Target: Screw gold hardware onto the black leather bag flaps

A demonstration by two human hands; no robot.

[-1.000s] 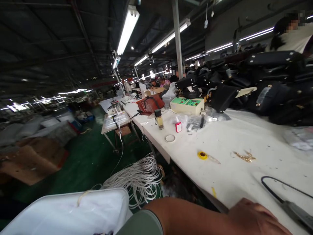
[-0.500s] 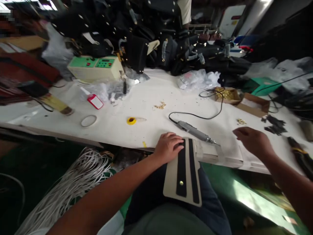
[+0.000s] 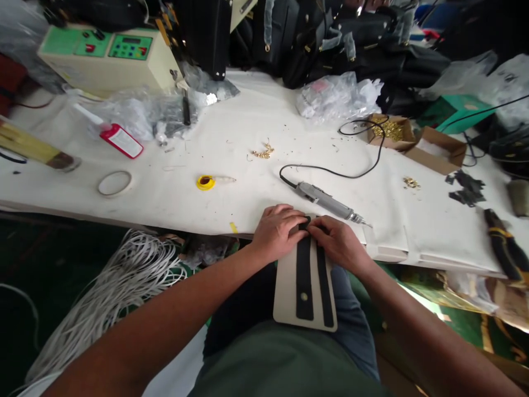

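A beige panel with two black straps lies across my lap, its far end at the table edge. One strap bears a round brass-coloured stud near its lower end. My left hand grips the far end of the panel and strap, fingers on top. Beside it, my right hand pinches at the strap's far end; anything between its fingertips is too small to make out. Just beyond the hands lies a grey electric screwdriver with its tip pointing right.
The white table bears small brass pieces, a yellow tape roll, a red bottle and a white ring. On the right are pliers, black scraps and a box of brass parts. Black bags stand behind.
My right hand has moved left from beside the small brass pieces to the panel's far end, next to my left hand. The view has shifted closer and lower.
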